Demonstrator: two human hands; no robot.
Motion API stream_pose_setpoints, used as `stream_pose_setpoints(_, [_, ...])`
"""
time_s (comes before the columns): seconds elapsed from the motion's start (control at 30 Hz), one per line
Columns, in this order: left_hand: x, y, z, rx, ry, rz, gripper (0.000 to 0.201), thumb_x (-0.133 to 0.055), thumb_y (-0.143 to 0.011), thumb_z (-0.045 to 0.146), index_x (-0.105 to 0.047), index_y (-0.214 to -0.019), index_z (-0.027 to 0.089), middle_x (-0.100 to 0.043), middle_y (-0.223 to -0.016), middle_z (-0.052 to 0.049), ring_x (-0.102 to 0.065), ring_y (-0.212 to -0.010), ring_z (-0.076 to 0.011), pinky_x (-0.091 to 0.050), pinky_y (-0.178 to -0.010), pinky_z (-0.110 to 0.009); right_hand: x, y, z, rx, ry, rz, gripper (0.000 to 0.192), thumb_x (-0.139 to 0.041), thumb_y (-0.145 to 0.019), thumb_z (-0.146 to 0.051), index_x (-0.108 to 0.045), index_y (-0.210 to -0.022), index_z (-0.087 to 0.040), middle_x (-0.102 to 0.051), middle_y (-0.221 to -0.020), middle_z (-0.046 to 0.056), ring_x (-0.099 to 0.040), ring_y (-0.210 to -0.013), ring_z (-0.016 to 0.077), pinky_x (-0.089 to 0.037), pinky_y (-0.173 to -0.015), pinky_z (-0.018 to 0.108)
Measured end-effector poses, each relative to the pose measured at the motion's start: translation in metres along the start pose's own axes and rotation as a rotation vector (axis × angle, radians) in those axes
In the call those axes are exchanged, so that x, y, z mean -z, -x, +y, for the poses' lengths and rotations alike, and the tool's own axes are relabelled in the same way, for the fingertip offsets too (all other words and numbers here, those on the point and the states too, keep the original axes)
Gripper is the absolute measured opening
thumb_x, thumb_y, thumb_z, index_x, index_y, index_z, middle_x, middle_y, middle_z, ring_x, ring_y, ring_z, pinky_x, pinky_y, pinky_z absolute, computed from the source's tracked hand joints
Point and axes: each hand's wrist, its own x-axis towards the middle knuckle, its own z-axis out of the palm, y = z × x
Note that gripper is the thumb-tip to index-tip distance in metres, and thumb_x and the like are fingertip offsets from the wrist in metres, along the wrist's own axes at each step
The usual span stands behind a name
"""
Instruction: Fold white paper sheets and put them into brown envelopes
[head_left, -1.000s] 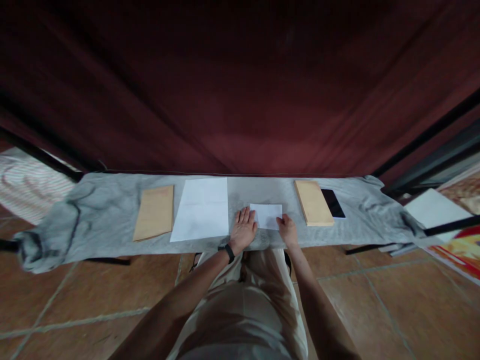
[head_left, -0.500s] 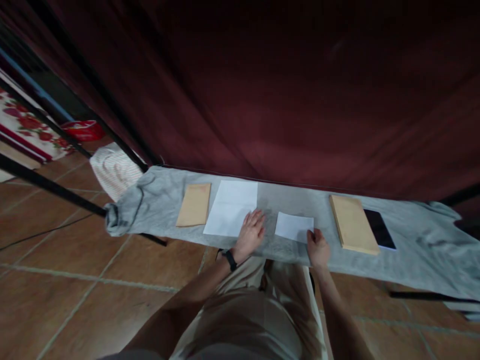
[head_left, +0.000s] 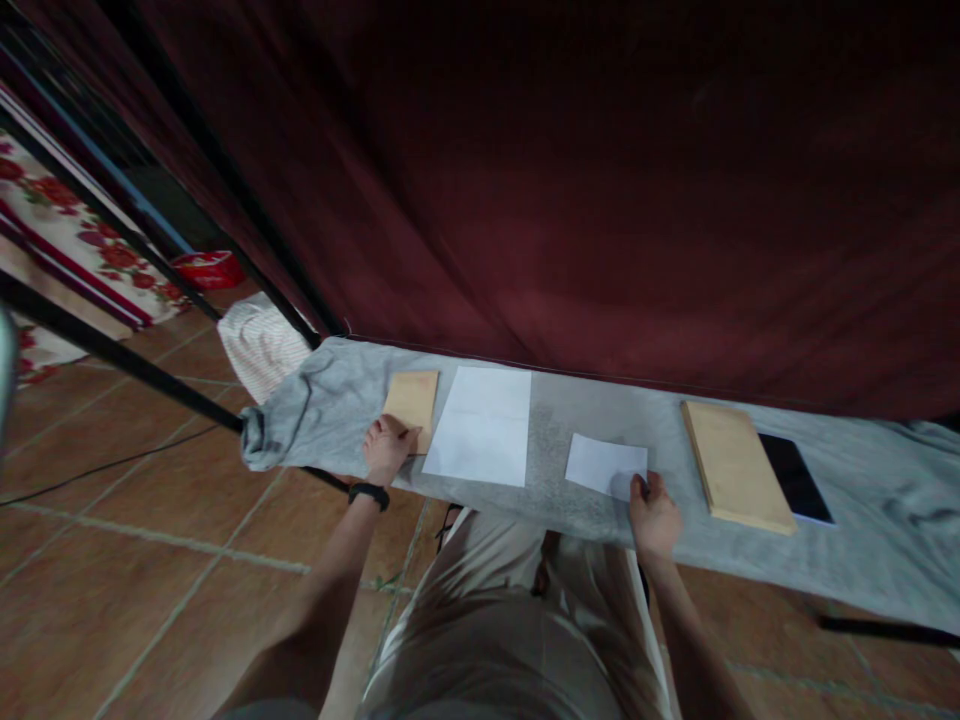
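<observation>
My left hand (head_left: pixel 386 450) covers the near-left corner of 1 tan packet (head_left: pixel 412 398), long axis pointing away; I can't tell its grip. My right hand (head_left: pixel 656 515) pinches the small white sheet (head_left: pixel 602 464).

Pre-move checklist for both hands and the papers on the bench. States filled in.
1. Right hand on the small white paper, near right corner: ok.
2. Left hand at the left brown packet: ok.
3. Left-hand grip on that packet: cannot tell, fingers partly hide it.
4. Large white sheet apart from the small paper: ok.
5. Right brown stack apart from the right hand: ok.
</observation>
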Motion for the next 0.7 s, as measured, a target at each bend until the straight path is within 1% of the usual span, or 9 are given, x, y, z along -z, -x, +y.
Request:
stream_pose_setpoints(0.07, [0.0, -0.002, -0.005, -0.003, -0.004, -0.019, 0.081, -0.06, -0.087, 0.06, -0.045, -0.145, 0.005, -0.056, -0.135, -0.031, -0.052, -0.129, -0.0456, -0.044, -0.1, -0.055, 0.0, 0.0, 0.001, 0.015, 0.01, -0.007, 0.042, -0.042, -0.103, -0.041, -0.066, -0.127, -0.016, -0.076, -0.089, 0.015, -0.071, -0.078, 0.0289, -0.041, -0.063, 0.033])
stream_pose_setpoints(0.17, [0.003, -0.003, -0.005, 0.008, 0.058, 0.031, 0.083, -0.063, -0.084, 0.061, -0.047, -0.144, 0.005, -0.054, -0.132, -0.031, -0.052, -0.127, -0.0474, -0.043, -0.1, -0.056, 0.0, 0.001, 0.001, 0.02, 0.018, -0.008, 0.043, -0.041, -0.103, -0.042, -0.065, -0.128, -0.017, -0.075, -0.089, 0.014, -0.07, -0.076, 0.027, -0.04, -0.062, 0.032])
stream_pose_setpoints(0.27, [0.009, -0.008, -0.005, 0.109, 0.326, 0.13, 0.075, -0.072, -0.078, 0.052, -0.054, -0.135, 0.007, -0.057, -0.128, -0.028, -0.051, -0.126, -0.0467, -0.042, -0.1, -0.055, 0.001, 0.001, 0.0, 0.017, 0.017, -0.005, 0.042, -0.04, -0.104, -0.042, -0.065, -0.126, -0.017, -0.075, -0.092, 0.014, -0.071, -0.077, 0.0264, -0.04, -0.063, 0.031])
stream_pose_setpoints(0.37, [0.018, -0.018, -0.011, 0.265, 0.666, 0.209, 0.05, -0.079, -0.069, 0.032, -0.061, -0.112, 0.013, -0.065, -0.104, -0.014, -0.059, -0.115, -0.0381, -0.045, -0.096, -0.047, 0.002, 0.001, -0.001, 0.011, 0.002, -0.016, 0.041, -0.04, -0.104, -0.042, -0.065, -0.126, -0.017, -0.076, -0.094, 0.014, -0.071, -0.079, 0.0259, -0.039, -0.063, 0.03])
stream_pose_setpoints(0.43, [0.028, -0.027, -0.017, 0.337, 0.765, 0.214, 0.033, -0.077, -0.068, 0.021, -0.059, -0.095, 0.016, -0.062, -0.084, -0.004, -0.063, -0.097, -0.0293, -0.048, -0.087, -0.04, 0.002, 0.001, -0.001, 0.003, 0.001, -0.027, 0.04, -0.041, -0.104, -0.042, -0.064, -0.126, -0.018, -0.076, -0.093, 0.013, -0.07, -0.078, 0.0256, -0.039, -0.063, 0.03])
stream_pose_setpoints(0.53, [0.049, -0.038, -0.02, 0.438, 0.906, 0.235, 0.023, -0.069, -0.075, 0.015, -0.048, -0.081, 0.02, -0.052, -0.071, 0.005, -0.06, -0.076, -0.0164, -0.048, -0.073, -0.028, 0.003, 0.001, -0.001, 0.005, -0.009, -0.03, 0.039, -0.042, -0.105, -0.041, -0.064, -0.126, -0.018, -0.076, -0.094, 0.013, -0.07, -0.077, 0.0246, -0.038, -0.063, 0.029])
stream_pose_setpoints(0.6, [0.064, -0.041, -0.016, 0.483, 1.022, 0.214, 0.02, -0.062, -0.082, 0.013, -0.043, -0.079, 0.021, -0.05, -0.069, 0.007, -0.056, -0.067, -0.0105, -0.047, -0.066, -0.022, 0.003, 0.001, -0.002, 0.005, -0.022, -0.021, 0.038, -0.042, -0.105, -0.04, -0.064, -0.127, -0.018, -0.075, -0.093, 0.012, -0.069, -0.077, 0.0234, -0.038, -0.064, 0.029])
stream_pose_setpoints(0.63, [0.071, -0.041, -0.011, 0.49, 1.083, 0.164, 0.019, -0.059, -0.084, 0.011, -0.043, -0.079, 0.021, -0.051, -0.067, 0.007, -0.054, -0.062, -0.0088, -0.046, -0.063, -0.02, 0.004, 0.001, -0.003, 0.0, -0.026, -0.02, 0.038, -0.042, -0.105, -0.039, -0.064, -0.128, -0.018, -0.075, -0.091, 0.011, -0.069, -0.077, 0.0229, -0.038, -0.065, 0.028])
stream_pose_setpoints(0.7, [0.078, -0.034, 0.004, 0.508, 1.252, -0.045, 0.018, -0.059, -0.082, 0.007, -0.047, -0.076, 0.019, -0.053, -0.062, 0.007, -0.05, -0.053, -0.007, -0.044, -0.054, -0.018, 0.006, 0.002, -0.006, -0.015, -0.042, -0.021, 0.038, -0.042, -0.104, -0.039, -0.064, -0.128, -0.018, -0.074, -0.089, 0.01, -0.069, -0.078, 0.0218, -0.039, -0.066, 0.028])
